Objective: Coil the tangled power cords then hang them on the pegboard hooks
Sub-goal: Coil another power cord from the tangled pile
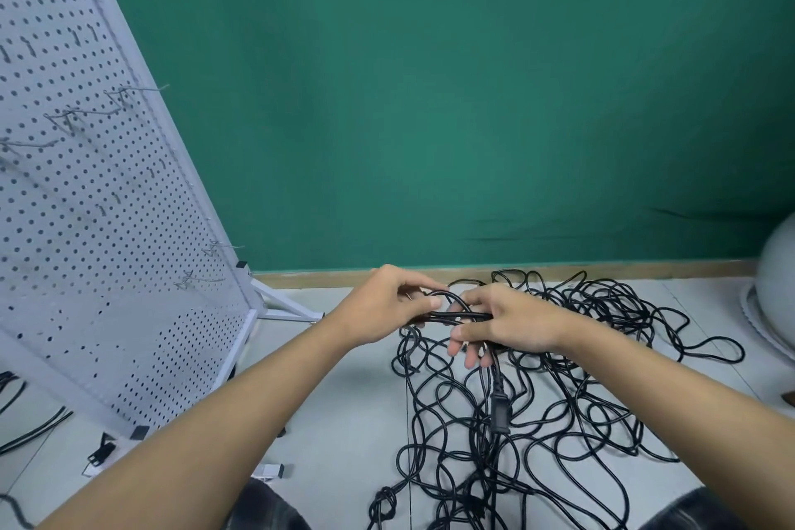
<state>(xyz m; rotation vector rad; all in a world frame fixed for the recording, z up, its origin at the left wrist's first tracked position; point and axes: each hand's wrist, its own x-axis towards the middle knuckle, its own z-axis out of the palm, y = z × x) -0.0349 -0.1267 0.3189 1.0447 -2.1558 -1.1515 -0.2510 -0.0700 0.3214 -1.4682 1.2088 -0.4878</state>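
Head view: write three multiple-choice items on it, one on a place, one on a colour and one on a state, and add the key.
1. Where does the pegboard stand relative to the tangled cords?
A. to their right
B. to their left
C. lying over them

2. What colour are the cords?
A. white
B. orange
C. black

3. What are the left hand and the right hand doing?
A. both gripping cord strands
B. both lying flat and empty
C. both holding a hook

Key:
1 B, the board fills the left side of the picture.
2 C, every strand is black.
3 A, the fingers of both hands curl round strands lifted between them.
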